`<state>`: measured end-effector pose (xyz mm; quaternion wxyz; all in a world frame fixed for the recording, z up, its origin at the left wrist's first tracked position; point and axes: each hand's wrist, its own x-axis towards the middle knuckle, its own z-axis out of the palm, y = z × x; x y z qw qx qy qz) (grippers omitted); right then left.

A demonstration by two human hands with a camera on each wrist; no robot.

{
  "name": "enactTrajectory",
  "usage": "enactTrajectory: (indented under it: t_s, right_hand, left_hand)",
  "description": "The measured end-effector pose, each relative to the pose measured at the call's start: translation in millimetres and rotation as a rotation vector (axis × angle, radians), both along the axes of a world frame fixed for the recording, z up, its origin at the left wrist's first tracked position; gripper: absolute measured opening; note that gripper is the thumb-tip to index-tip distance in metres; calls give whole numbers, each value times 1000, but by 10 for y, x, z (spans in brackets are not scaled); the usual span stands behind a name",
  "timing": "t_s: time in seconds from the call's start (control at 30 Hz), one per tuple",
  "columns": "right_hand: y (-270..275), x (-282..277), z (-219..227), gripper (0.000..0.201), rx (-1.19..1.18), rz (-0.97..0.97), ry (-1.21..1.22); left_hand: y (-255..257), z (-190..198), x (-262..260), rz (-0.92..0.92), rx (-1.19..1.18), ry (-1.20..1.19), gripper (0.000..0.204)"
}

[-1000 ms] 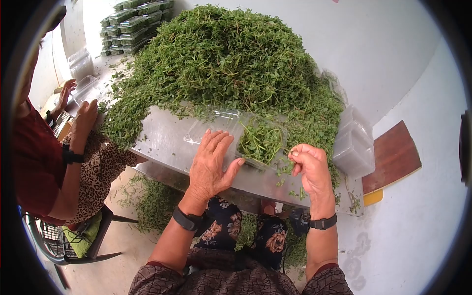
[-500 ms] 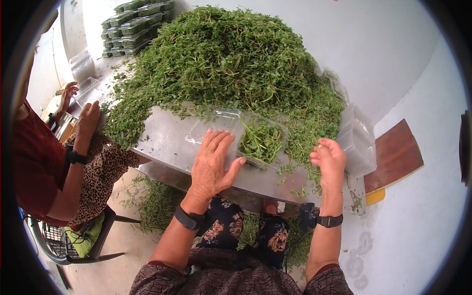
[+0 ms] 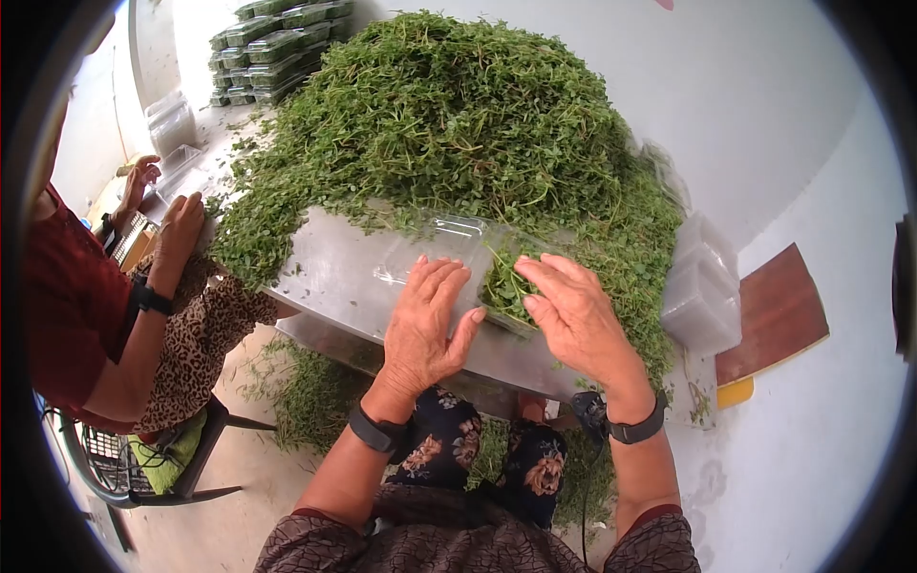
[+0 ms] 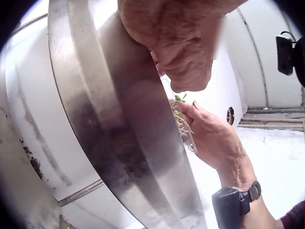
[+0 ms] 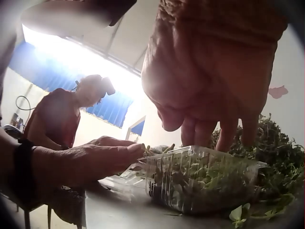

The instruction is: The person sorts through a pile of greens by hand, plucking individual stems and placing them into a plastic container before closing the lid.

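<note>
An open clear plastic box point(image 5: 157, 179) stands near the table's front edge, with leafy green stems point(image 3: 501, 282) inside. My right hand point(image 3: 578, 320) is over the box's right side, fingers extended; in the right wrist view its fingertips reach down behind the rim onto the greens. Beside the box on the left, my left hand point(image 3: 428, 329) is held with straight fingers and thumb spread, gripping nothing. Its fingertips overlap the box's clear hinged lid point(image 3: 420, 253), which lies folded back on the table. Part of the box is hidden under my right hand.
A big heap of loose greens point(image 3: 458, 124) covers the back of the metal table point(image 3: 330, 258). Stacked empty boxes point(image 3: 702, 286) stand on the right; filled boxes point(image 3: 277, 53) are piled at the back left. Another person point(image 3: 76, 325) sits on the left.
My right hand has moved from the loose greens right of the box back left over it, its pinched fingers now straightened. The left hand has stayed beside the box.
</note>
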<state>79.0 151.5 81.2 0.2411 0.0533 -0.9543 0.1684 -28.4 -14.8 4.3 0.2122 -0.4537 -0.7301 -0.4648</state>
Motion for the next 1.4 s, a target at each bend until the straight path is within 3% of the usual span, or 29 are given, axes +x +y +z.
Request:
enactTrajectory:
  t_s: [0.47, 0.73, 0.97, 1.27, 1.4]
  right_hand:
    - [-102, -138, -121, 29, -47, 109, -127]
    - [-15, -86, -55, 28, -140, 69, -94]
    - [71, -145, -31, 32, -68, -3, -72]
    - [112, -300, -119, 35, -65, 44, -334]
    - [95, -151, -89, 28, -8, 16, -57]
  left_hand:
    - [16, -16, 16, -3, 25, -24, 42]
    - [21, -16, 12, -7, 26, -17, 43]
    - [11, 8, 17, -11, 11, 8, 43]
    - [7, 0, 17, -4, 3, -17, 43]
    - [1, 5, 12, -8, 10, -26, 42]
